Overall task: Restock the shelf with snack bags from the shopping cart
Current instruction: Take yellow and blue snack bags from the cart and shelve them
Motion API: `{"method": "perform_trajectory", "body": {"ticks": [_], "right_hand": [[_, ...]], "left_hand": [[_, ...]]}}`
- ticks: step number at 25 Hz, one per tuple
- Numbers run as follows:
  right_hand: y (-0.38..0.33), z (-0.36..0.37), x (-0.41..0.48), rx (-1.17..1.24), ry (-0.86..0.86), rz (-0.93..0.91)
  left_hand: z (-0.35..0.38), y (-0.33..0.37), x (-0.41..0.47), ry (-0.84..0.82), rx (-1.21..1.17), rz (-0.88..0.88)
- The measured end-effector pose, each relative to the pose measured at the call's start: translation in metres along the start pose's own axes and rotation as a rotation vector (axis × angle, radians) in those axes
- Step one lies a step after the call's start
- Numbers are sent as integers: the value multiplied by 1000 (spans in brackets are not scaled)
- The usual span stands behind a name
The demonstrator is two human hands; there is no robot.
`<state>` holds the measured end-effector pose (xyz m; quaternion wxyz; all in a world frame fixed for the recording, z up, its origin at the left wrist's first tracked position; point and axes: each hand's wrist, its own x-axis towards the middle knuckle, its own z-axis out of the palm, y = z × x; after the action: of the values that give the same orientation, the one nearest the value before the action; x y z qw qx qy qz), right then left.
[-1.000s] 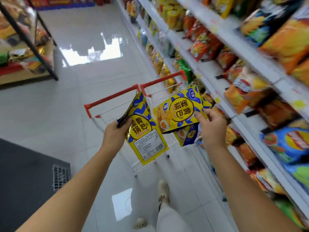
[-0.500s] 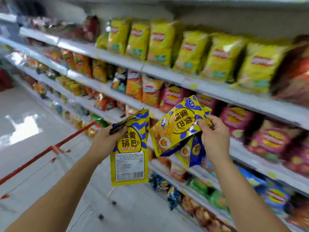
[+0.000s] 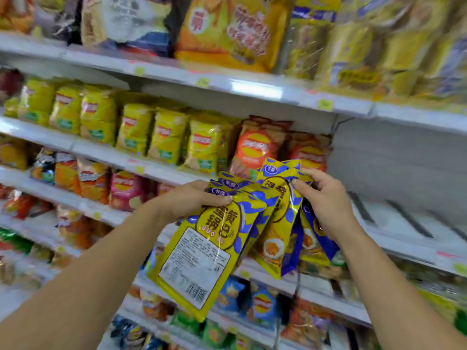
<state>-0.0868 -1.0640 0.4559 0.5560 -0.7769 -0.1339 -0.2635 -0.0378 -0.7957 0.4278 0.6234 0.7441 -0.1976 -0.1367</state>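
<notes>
My left hand [image 3: 193, 198] grips the top edges of yellow-and-blue snack bags [image 3: 202, 253]; the front one hangs with its white label and barcode facing me. My right hand [image 3: 326, 198] pinches the tops of more of the same yellow-and-blue snack bags [image 3: 278, 223], fanned beside the left bunch and touching it. Both bunches hang in front of the white shelf [image 3: 404, 238], whose bare stretch with black dividers lies just right of my right hand. The shopping cart is out of view.
Yellow chip bags [image 3: 166, 135] and red chip bags [image 3: 255, 147] fill the shelf above my hands. Pink and orange bags [image 3: 123, 188] stand to the left. Large bags [image 3: 232, 31] sit on the top shelf. Lower shelves hold blue and green bags [image 3: 260, 304].
My view has swung from the aisle and cart to face the shelf. Both hands have risen and come together, so the two bunches of bags now overlap near the bare shelf section.
</notes>
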Motion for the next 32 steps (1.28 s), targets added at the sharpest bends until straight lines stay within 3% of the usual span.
{"method": "perform_trajectory", "body": {"ticks": [5, 12, 20, 32], "right_hand": [[-3, -66, 2, 119, 76, 86], [8, -121, 21, 167, 310, 55], [47, -164, 64, 450, 542, 74], [127, -204, 165, 705, 406, 209]], "left_hand": [[51, 41, 41, -179, -125, -1], [96, 66, 103, -325, -220, 62], [85, 60, 149, -219, -422, 69], [96, 74, 169, 92, -414, 61]]}}
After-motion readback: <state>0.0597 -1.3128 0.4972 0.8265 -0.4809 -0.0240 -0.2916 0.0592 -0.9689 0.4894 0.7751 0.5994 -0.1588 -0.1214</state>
